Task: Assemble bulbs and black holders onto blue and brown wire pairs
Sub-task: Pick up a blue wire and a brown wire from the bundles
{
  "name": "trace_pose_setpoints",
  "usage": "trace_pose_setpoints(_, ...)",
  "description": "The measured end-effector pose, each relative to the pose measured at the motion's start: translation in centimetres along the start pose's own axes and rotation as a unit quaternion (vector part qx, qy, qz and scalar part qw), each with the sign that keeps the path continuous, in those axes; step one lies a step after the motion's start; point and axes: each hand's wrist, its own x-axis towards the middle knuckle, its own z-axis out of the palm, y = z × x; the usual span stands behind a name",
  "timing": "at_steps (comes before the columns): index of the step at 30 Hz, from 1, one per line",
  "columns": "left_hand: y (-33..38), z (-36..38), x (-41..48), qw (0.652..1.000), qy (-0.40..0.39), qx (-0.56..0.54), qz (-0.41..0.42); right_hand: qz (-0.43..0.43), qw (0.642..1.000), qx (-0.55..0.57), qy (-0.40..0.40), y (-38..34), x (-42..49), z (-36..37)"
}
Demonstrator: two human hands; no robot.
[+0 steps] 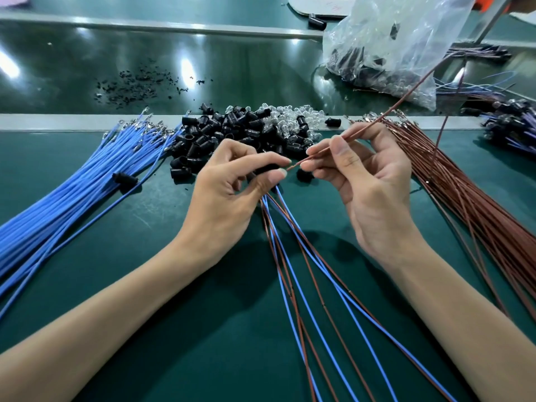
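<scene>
My left hand (232, 184) grips black holders (265, 169) between thumb and fingers, and several blue and brown wire pairs (304, 271) hang from it toward me. My right hand (365, 181) pinches a single brown wire (362, 130) whose near end points into a holder held by the left hand. That wire runs up and away to the right. Beyond my hands lies a heap of loose black holders (220, 132) mixed with clear bulbs (290, 117).
A fan of loose blue wires (72, 192) lies at the left and a fan of brown wires (470, 204) at the right on the green mat. A plastic bag (385, 47) of parts sits at the back right beside finished assemblies (510, 123). Black scraps (139, 85) litter the belt.
</scene>
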Motion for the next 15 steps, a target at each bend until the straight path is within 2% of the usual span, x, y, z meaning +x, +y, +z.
trace_pose_setpoints(3, -0.2, -0.1, 0.1, 0.998, 0.031, -0.041, -0.022, -0.001, 1.0, -0.003, 0.008, 0.0, 0.1, -0.2)
trace_pose_setpoints(9, -0.4, -0.1, 0.2, 0.983, 0.028, -0.174, -0.056, -0.001, 0.999, -0.049, 0.005, 0.6, -0.1, -0.1)
trace_pose_setpoints(15, -0.3, -0.1, 0.1, 0.989, 0.015, -0.141, -0.035, -0.009, 0.996, -0.085, -0.031, 1.2, -0.7, 0.4)
